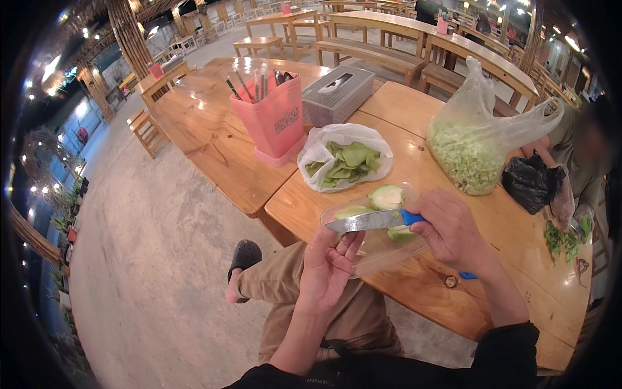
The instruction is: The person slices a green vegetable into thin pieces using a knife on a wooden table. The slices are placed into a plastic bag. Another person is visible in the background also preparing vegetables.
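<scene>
My right hand (449, 231) grips the blue handle of a kitchen knife (367, 221), its wet blade pointing left. My left hand (330, 265) is at the blade's tip, thumb near the point and fingertips curled beneath. The blade hides whether anything lies between those fingers. Below the knife, a clear plastic tray (384, 260) overhangs the table's near edge. Pieces of pale green vegetable, perhaps chayote, lie in it, one cut piece (387, 197) with its whitish face showing. Just beyond stands an open white plastic bag (345, 160) of flat green slices or peelings.
On the wooden table (525, 253) are a pink cutlery holder (272, 116), a grey woven tissue box (335, 95), a clear bag of diced green vegetable (466, 150) and a black plastic bag (529, 182). Another person (571, 133) sits at right near chopped greens (554, 238). A blue object (467, 275) lies beneath my right wrist.
</scene>
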{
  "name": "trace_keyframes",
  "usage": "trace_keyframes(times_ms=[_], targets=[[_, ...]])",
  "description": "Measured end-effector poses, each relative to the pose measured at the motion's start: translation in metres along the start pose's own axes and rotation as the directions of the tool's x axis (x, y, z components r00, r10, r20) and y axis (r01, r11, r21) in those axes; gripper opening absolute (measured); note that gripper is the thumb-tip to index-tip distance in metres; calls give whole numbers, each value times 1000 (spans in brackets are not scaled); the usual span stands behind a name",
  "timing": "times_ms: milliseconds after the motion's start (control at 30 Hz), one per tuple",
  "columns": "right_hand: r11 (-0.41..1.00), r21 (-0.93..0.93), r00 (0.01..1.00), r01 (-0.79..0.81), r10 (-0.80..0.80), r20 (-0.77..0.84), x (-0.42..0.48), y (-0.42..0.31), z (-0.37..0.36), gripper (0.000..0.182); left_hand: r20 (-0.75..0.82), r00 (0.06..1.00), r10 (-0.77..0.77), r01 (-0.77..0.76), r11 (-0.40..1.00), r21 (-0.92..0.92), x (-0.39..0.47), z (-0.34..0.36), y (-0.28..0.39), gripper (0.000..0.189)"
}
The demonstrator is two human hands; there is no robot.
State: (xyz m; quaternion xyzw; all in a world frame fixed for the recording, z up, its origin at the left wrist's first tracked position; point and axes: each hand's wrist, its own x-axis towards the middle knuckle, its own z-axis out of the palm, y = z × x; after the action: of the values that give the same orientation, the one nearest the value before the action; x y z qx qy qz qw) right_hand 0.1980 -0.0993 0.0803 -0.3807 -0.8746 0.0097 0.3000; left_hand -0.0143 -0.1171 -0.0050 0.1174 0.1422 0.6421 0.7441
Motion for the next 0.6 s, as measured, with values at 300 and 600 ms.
trace_keyframes(times_ms=[300,600], targets=[[1000,16,1000,-12,12,24,1,1,-2,23,71,997,-24,18,997,76,0,-7,3,30],[995,86,997,-47,42,65,1,1,-10,19,189,982,9,-48,979,200,2,-9,15,30]])
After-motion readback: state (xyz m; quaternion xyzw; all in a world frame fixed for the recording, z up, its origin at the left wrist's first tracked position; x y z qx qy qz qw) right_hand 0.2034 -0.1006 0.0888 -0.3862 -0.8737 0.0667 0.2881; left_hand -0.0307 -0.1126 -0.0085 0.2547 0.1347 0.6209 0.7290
